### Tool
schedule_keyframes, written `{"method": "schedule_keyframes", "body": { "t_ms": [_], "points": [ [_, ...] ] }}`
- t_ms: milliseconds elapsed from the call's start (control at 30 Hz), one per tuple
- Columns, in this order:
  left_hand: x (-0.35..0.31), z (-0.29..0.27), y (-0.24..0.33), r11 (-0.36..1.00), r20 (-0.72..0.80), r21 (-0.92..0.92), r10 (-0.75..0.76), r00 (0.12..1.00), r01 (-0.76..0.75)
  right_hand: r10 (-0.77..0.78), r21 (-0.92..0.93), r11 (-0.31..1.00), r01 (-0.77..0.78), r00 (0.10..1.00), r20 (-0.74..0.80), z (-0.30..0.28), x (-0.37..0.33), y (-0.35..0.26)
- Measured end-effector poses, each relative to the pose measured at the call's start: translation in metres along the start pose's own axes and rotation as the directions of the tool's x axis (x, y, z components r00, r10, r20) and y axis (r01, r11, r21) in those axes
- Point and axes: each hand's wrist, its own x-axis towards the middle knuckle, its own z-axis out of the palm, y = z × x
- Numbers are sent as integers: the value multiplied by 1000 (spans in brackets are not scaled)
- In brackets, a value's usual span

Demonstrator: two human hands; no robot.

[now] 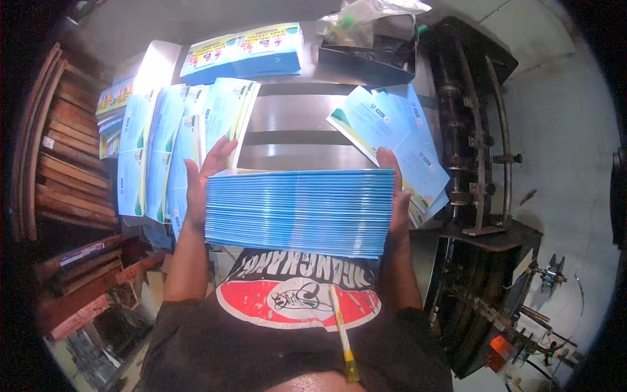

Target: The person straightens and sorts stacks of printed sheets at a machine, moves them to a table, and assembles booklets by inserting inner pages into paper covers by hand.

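Observation:
A thick stack of blue booklets [299,212] is held level between my two palms, folded edges facing me, in front of my chest. My left hand [201,179] presses the stack's left end, fingers reaching up past its far corner. Against the right end rests my right hand [397,196], its lower fingers partly hidden behind the booklets. Fanned light-blue booklets [160,147] lie on the metal table just beyond my left hand. Beyond my right hand is a loose spread of light-blue printed covers [392,130].
At the back of the table stands a pile of yellow-and-blue booklets [243,52]. Right of it is a dark box [366,59] with plastic bags on top. A machine with metal rollers [457,130] borders the right side; a wooden rack [75,150] is at left.

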Motion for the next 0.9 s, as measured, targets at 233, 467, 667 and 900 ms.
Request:
{"method": "schedule_keyframes", "body": {
  "t_ms": [233,467,667,900],
  "points": [
    [1,-2,3,999,27,-39,-10,1000,11,12,-10,1000,-12,1000,-8,-1,1,-2],
    [0,-4,5,998,18,-51,-28,999,29,32,76,997,-24,994,-109,4,-3,0],
    [-32,-51,-3,971,200,206,-159,967,117,260,-132,963,-233,934,245,-39,-34,-4],
    [-26,-21,-4,994,102,97,35,994,-45,176,128,976,-174,984,-5,4,-29,-15]
  ]
}}
